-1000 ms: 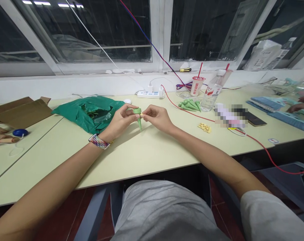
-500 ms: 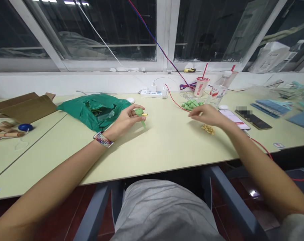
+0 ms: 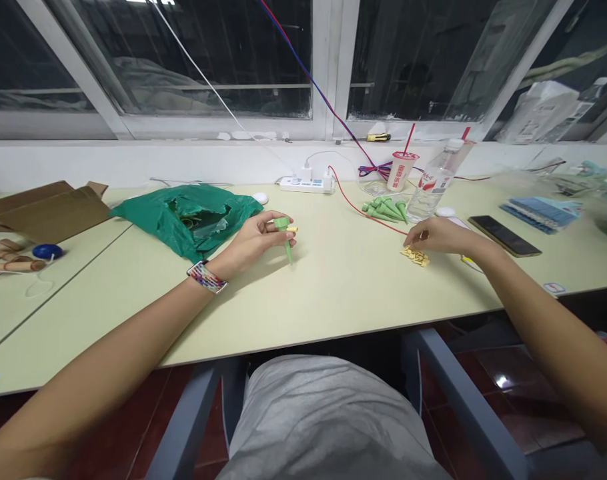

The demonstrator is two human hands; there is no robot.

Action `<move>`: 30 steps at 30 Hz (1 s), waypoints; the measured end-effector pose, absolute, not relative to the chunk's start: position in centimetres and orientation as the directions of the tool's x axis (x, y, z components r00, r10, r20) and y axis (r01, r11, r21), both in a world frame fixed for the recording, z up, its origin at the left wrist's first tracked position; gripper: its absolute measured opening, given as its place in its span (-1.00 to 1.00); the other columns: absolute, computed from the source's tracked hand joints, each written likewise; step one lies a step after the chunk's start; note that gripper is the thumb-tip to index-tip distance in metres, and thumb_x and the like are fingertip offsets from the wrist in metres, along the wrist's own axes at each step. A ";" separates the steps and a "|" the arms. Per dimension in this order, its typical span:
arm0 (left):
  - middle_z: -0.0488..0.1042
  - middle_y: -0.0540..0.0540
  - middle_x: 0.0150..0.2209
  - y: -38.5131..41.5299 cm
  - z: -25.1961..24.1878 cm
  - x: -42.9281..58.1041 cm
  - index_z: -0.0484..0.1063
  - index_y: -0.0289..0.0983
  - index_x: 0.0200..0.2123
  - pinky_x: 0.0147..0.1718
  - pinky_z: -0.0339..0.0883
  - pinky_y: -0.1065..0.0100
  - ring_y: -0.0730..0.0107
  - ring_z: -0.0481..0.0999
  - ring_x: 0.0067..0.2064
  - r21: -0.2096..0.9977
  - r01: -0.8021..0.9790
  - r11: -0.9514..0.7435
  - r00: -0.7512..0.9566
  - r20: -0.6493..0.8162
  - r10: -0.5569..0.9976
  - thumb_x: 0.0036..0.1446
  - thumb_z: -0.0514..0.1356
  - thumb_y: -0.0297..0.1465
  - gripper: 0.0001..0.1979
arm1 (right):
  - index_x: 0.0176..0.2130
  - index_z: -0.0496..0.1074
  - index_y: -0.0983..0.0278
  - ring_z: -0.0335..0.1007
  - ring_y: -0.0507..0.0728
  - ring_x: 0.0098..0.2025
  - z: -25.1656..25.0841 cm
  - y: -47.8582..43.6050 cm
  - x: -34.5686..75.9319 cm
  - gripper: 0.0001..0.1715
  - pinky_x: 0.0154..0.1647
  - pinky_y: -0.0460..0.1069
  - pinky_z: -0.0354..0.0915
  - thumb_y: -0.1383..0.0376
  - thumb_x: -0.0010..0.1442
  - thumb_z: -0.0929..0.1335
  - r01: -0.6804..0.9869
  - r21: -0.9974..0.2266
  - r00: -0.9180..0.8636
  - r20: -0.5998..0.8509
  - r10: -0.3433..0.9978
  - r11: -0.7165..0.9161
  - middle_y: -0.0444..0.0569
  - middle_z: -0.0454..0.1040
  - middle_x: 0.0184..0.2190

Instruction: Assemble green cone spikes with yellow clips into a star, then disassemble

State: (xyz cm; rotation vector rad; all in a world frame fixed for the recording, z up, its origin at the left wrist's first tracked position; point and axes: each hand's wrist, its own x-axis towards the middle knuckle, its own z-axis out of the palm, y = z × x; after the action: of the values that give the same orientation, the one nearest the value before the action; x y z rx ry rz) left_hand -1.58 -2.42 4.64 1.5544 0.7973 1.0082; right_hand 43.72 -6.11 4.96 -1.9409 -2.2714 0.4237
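My left hand (image 3: 263, 233) is closed around a green plastic watering spike (image 3: 288, 251), its point slanting down over the table. A small yellow piece (image 3: 292, 229) sticks out sideways from the spike's upper part. At the right, my right hand (image 3: 436, 235) has its fingers bent down onto a small pile of yellow plastic pieces (image 3: 415, 257). Whether a piece is between those fingertips cannot be made out. Just behind that hand lies a heap of similar green spikes (image 3: 385, 208).
A torn green plastic bag (image 3: 158, 213) lies beside my left hand, with a cardboard box (image 3: 48, 213) further left. A water bottle (image 3: 431, 190), a paper cup (image 3: 402, 172) and a power strip (image 3: 306, 185) stand along the back. A dark phone (image 3: 503, 235) lies right.
My right hand has moved right and slightly down, from the middle of the table to the yellow pile. The left hand still holds the spike, now turned a little more upright.
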 end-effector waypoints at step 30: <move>0.64 -0.17 -0.13 -2.9 4.8 -1.3 0.60 -0.29 -0.15 0.15 0.57 -0.01 0.16 0.69 -0.09 0.976 -0.091 -0.199 0.460 0.218 0.860 -0.01 0.59 -0.22 -0.57 | -0.23 0.54 0.21 0.53 0.08 -0.27 6.0 -4.0 22.0 -0.88 -0.20 0.02 0.59 0.37 0.28 0.37 0.346 -0.431 -0.427 0.718 0.549 0.833 -0.03 0.52 -0.22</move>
State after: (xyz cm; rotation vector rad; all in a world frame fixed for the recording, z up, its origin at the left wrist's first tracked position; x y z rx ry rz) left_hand -1.35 -2.90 4.84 1.5250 0.7013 1.0043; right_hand 21.96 -3.96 5.96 -0.6567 -2.0586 0.2692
